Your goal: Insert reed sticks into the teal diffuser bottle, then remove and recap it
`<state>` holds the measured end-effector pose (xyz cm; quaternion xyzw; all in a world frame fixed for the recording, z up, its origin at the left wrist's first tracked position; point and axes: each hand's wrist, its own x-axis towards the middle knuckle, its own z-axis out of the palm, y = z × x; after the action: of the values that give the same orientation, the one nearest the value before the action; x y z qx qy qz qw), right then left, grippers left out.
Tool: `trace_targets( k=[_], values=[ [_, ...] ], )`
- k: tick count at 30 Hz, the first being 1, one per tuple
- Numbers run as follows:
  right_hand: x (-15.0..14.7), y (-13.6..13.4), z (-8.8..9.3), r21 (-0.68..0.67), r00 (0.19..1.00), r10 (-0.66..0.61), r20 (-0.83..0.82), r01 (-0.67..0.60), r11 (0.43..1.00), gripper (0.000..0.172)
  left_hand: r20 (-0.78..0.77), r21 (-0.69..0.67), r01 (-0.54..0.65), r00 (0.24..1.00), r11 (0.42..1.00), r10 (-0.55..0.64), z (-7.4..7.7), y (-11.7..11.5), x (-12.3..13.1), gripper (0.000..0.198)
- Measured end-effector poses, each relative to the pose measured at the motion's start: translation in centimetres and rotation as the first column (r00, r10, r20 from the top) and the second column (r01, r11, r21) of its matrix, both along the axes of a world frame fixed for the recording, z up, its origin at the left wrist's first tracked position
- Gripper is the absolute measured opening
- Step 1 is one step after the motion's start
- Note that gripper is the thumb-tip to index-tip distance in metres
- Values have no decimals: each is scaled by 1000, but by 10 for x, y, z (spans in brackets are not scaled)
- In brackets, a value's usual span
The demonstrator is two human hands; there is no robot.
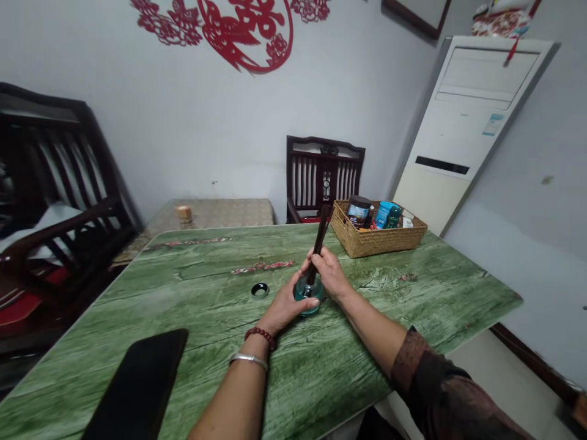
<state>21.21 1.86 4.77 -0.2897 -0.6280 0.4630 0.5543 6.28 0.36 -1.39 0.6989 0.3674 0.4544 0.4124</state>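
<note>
A small glass bottle with blue-green liquid (304, 305) stands on the green table (197, 342). My left hand (290, 300) is closed round the bottle, its thumb across the near side. Dark brown reed sticks (320, 235) rise in a bundle from the bottle's neck, leaning slightly right. My right hand (331, 272) grips these sticks low down, just above the neck. Whether the stick ends reach the liquid is hard to make out. Left of the bottle lies a round black cap or ring (260, 290), apart from both hands.
A woven basket (380, 241) holding jars and packets sits at the table's back right. At the front left lies a flat black phone-like slab (137, 385). Dark wooden chairs (326, 171) and a lower table (229, 211) with a small orange container (184, 213) stand beyond.
</note>
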Motion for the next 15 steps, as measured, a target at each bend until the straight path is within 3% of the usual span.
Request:
trace_targets(
  k=[3,6,8,10,12,15],
  values=[
    [3,-7,30,49,987,-50,-155,58,997,31,-43,-24,-8,999,1000,7,2,-1,0,84],
    [23,-20,67,169,973,-131,-192,164,972,24,-64,-31,-18,998,999,16,3,-3,-2,80],
    [45,-28,80,232,975,-211,-71,222,947,21,-75,-22,-26,997,999,24,5,-4,-2,79],
    [71,-32,77,287,923,-324,210,258,922,18,-66,-10,-35,997,999,34,6,-5,-2,81],
    [99,-31,56,354,704,-430,565,264,897,15,-57,5,-46,997,999,46,8,-6,-2,84],
    [136,-25,10,355,192,-416,889,287,890,15,-92,20,-36,995,999,38,8,-6,-2,86]
  ],
)
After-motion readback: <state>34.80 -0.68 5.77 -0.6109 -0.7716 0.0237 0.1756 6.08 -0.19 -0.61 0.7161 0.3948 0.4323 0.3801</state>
